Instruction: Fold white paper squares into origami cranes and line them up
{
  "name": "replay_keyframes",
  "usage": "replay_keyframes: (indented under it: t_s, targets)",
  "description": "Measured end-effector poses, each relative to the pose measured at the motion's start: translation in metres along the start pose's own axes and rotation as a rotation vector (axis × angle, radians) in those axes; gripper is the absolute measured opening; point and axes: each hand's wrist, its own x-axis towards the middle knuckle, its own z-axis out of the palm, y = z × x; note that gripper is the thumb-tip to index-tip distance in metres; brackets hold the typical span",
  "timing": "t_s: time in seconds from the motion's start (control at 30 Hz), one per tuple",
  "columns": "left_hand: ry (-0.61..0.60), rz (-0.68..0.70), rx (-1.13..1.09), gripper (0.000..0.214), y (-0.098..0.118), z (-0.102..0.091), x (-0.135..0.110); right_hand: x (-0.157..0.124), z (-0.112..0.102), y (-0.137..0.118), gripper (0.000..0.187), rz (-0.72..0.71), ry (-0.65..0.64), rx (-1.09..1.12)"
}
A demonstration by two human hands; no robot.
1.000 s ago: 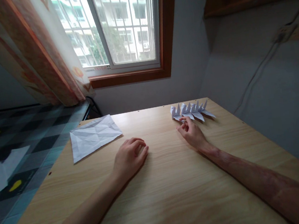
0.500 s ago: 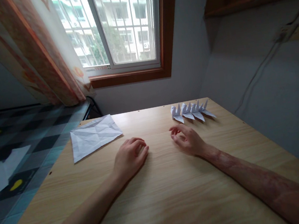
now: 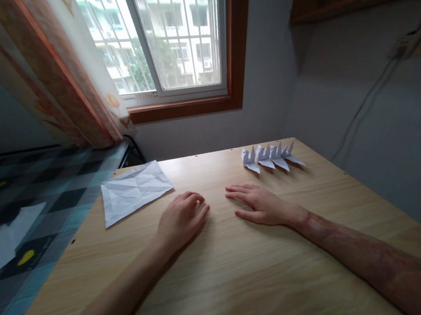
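My left hand (image 3: 182, 218) rests on the wooden table (image 3: 247, 270) with its fingers curled loosely under; nothing shows in it. My right hand (image 3: 257, 204) lies flat beside it, fingers stretched out toward the left, holding nothing. A creased white sheet of paper (image 3: 133, 190) lies at the far left of the table, a short way beyond my left hand. A row of folded white paper cranes (image 3: 270, 155) stands at the far right edge, beyond my right hand and apart from it.
A window with bars and a wooden frame (image 3: 181, 43) is straight ahead, with a curtain (image 3: 54, 69) on its left. A bed with a checked cover (image 3: 27, 200) stands left of the table. A grey wall with a cable (image 3: 361, 103) runs along the right.
My right hand has drawn back from the paper cranes toward the table's middle and flattened out, fingers stretched. My left hand has stayed put.
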Motion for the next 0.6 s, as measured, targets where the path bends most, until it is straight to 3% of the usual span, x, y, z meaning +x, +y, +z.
replay_keyframes:
  t_s: [0.13, 0.23, 0.37, 0.47, 0.6]
  targets:
    - [0.000, -0.032, 0.187, 0.040, -0.030, -0.029, 0.013, 0.000, 0.000, 0.001, 0.058, -0.010, 0.024, 0.029]
    - [-0.033, -0.085, 0.395, 0.066, -0.074, -0.058, 0.018, 0.000, 0.000, 0.000, 0.057, -0.006, 0.026, 0.032]
    - [-0.153, -0.273, 0.467, 0.099, -0.134, -0.088, 0.014, 0.001, -0.001, -0.001, 0.057, -0.011, 0.030, 0.024]
    - [-0.252, -0.298, 0.428, 0.079, -0.157, -0.099, 0.008, 0.001, 0.000, -0.001, 0.057, -0.015, 0.035, 0.028]
    - [-0.206, -0.234, 0.447, 0.052, -0.155, -0.103, 0.006, 0.000, 0.000, 0.001, 0.057, -0.011, 0.016, -0.002]
